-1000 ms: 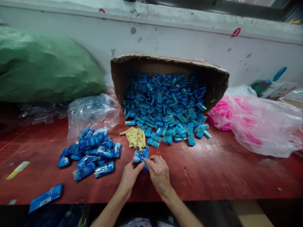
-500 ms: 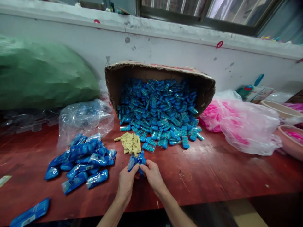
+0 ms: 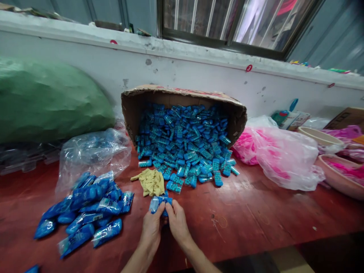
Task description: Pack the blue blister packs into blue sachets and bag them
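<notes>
A small blue plastic packet [image 3: 160,201] is pinched between my two hands, low over the table's front. My left hand [image 3: 153,225] grips its left side, and my right hand [image 3: 175,220] grips the right, thumbs close together on top; the fingers underneath are mostly hidden. Just beyond the packet lies a crumpled yellow cloth or glove [image 3: 151,182]. Behind it, many small clear containers with blue contents [image 3: 184,140] spill out of a cardboard box [image 3: 130,113] tipped on its side. To the left is a heap of filled blue packets [image 3: 88,204].
A clear plastic bag [image 3: 95,151] lies behind the heap, below a big green sack [image 3: 51,100]. At the right are a plastic bag with pink contents [image 3: 287,159] and a pink basin [image 3: 327,170]. The red table [image 3: 241,220] ends at a front edge near my arms.
The view has tilted up and shifted, showing more window and wall. Both hands still hold the blue packet, and my thumbs have come closer together on it.
</notes>
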`<state>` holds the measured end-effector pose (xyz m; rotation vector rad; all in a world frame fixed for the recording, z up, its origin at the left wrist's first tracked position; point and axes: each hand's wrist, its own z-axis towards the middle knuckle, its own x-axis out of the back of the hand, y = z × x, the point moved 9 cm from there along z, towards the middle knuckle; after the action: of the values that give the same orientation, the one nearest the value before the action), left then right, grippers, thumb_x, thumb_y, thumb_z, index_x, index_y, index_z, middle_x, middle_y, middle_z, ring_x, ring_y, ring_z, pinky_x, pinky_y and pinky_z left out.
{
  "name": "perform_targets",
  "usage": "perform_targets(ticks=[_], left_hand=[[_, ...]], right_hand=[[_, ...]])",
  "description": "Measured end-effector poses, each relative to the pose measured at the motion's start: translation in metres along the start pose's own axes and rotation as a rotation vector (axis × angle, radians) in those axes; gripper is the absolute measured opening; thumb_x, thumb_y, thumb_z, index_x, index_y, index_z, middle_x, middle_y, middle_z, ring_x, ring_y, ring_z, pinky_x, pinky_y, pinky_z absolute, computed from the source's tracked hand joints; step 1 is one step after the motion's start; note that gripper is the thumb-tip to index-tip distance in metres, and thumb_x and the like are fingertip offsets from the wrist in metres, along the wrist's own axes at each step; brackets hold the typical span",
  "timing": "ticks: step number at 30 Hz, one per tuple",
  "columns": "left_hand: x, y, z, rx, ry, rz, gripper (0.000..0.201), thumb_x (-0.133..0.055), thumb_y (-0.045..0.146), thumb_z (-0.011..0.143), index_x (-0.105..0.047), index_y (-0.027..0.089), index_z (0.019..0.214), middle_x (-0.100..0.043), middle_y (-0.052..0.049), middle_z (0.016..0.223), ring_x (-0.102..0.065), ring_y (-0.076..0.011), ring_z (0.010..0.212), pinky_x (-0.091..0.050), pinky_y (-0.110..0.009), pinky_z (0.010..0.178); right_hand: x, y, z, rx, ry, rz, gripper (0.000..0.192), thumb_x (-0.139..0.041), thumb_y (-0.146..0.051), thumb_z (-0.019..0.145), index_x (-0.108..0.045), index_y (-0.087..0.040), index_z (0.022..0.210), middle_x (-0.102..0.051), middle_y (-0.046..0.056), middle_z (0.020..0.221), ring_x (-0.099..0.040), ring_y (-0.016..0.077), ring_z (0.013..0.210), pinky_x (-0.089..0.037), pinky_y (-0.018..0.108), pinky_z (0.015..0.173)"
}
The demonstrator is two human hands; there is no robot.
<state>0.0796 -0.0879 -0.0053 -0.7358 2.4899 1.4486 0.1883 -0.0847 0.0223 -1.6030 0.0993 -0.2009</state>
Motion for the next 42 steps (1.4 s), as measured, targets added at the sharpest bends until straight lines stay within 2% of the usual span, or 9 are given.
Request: perform_targets(ticks=[3, 8, 11, 15, 21, 23, 27, 34, 42], left_hand=[[0.0, 0.002, -0.001, 0.008, -0.075, 0.096, 0.034, -0.076, 0.033, 0.046, -0.062, 0.011, 0.067, -0.062, -0.002, 0.055, -0.054, -0.0124, 0.046, -0.038, -0.022, 0.043], [0.008, -0.003, 0.004, -0.018, 0.02, 0.084, 0.032, -0.077, 0.032, 0.044, -0.059, 0.012, 0.063, -0.057, 0.003, 0.046, -0.05, -0.0106, 0.039, -0.039, -0.022, 0.041], [0.0, -0.009, 0.002, 0.041, 0.01, -0.004, 0.031, -0.078, 0.03, 0.044, -0.056, 0.013, 0.059, -0.053, 0.004, 0.042, -0.047, -0.0084, 0.037, -0.037, -0.02, 0.038], [-0.015, -0.003, -0.007, 0.131, -0.163, 0.012, 0.031, -0.076, 0.033, 0.05, -0.057, 0.012, 0.065, -0.058, 0.001, 0.048, -0.051, -0.0096, 0.04, -0.037, -0.019, 0.038], [0.006, 0.002, -0.007, 0.183, -0.118, 0.089, 0.021, -0.068, 0.029, 0.063, -0.054, 0.014, 0.067, -0.058, 0.001, 0.048, -0.047, -0.0074, 0.034, -0.029, -0.016, 0.031], [0.011, -0.001, -0.006, 0.199, -0.1, 0.074, 0.021, -0.066, 0.031, 0.067, -0.053, 0.014, 0.066, -0.058, 0.0, 0.047, -0.046, -0.0072, 0.033, -0.028, -0.016, 0.03], [0.016, -0.009, -0.012, 0.301, -0.098, -0.003, 0.019, -0.063, 0.028, 0.071, -0.051, 0.015, 0.066, -0.058, 0.0, 0.047, -0.046, -0.0066, 0.033, -0.031, -0.015, 0.032], [0.023, -0.017, -0.025, 0.481, -0.128, -0.059, 0.015, -0.055, 0.027, 0.078, -0.048, 0.017, 0.069, -0.057, 0.0, 0.046, -0.051, -0.009, 0.036, -0.037, -0.016, 0.035], [0.021, -0.016, -0.018, 0.344, -0.266, 0.039, 0.019, -0.064, 0.028, 0.07, -0.052, 0.014, 0.066, -0.059, -0.001, 0.051, -0.052, -0.0084, 0.039, -0.036, -0.016, 0.036]], right_hand=[[-0.004, 0.003, -0.002, -0.07, -0.058, 0.137, 0.021, -0.051, -0.035, 0.075, -0.045, -0.018, 0.063, -0.046, -0.005, 0.057, -0.043, 0.0095, 0.052, -0.037, 0.02, 0.049], [-0.012, 0.019, -0.002, -0.188, -0.038, 0.268, 0.027, -0.05, -0.041, 0.074, -0.04, -0.019, 0.063, -0.04, -0.007, 0.052, -0.037, 0.0075, 0.044, -0.033, 0.018, 0.041], [-0.003, 0.014, 0.0, -0.097, 0.057, 0.131, 0.03, -0.047, -0.042, 0.077, -0.038, -0.019, 0.06, -0.038, -0.006, 0.055, -0.037, 0.0078, 0.048, -0.032, 0.017, 0.041], [0.003, -0.002, 0.0, -0.017, -0.014, -0.017, 0.028, -0.039, -0.038, 0.082, -0.037, -0.02, 0.061, -0.037, -0.007, 0.054, -0.037, 0.0075, 0.048, -0.033, 0.017, 0.043], [0.009, -0.031, 0.017, 0.108, -0.175, -0.305, 0.032, -0.04, -0.037, 0.086, -0.048, -0.018, 0.061, -0.047, -0.003, 0.062, -0.048, 0.0108, 0.062, -0.038, 0.02, 0.057], [0.011, -0.043, 0.03, 0.203, -0.142, -0.627, 0.015, -0.045, -0.031, 0.086, -0.055, -0.02, 0.085, -0.054, 0.001, 0.089, -0.052, 0.015, 0.084, -0.039, 0.023, 0.069], [0.008, -0.038, 0.055, 0.204, -0.172, -1.272, 0.024, -0.052, -0.024, 0.082, -0.049, -0.024, 0.105, -0.051, 0.007, 0.107, -0.053, 0.0202, 0.095, -0.042, 0.026, 0.069], [0.016, -0.019, 0.049, 0.152, -0.254, -1.379, 0.019, -0.039, -0.014, 0.085, -0.052, -0.017, 0.098, -0.056, 0.012, 0.097, -0.06, 0.0214, 0.08, -0.042, 0.028, 0.063], [0.018, -0.027, 0.038, 0.155, -0.295, -1.366, 0.032, -0.051, -0.025, 0.082, -0.048, -0.021, 0.114, -0.06, 0.012, 0.096, -0.057, 0.027, 0.089, -0.04, 0.035, 0.07]])
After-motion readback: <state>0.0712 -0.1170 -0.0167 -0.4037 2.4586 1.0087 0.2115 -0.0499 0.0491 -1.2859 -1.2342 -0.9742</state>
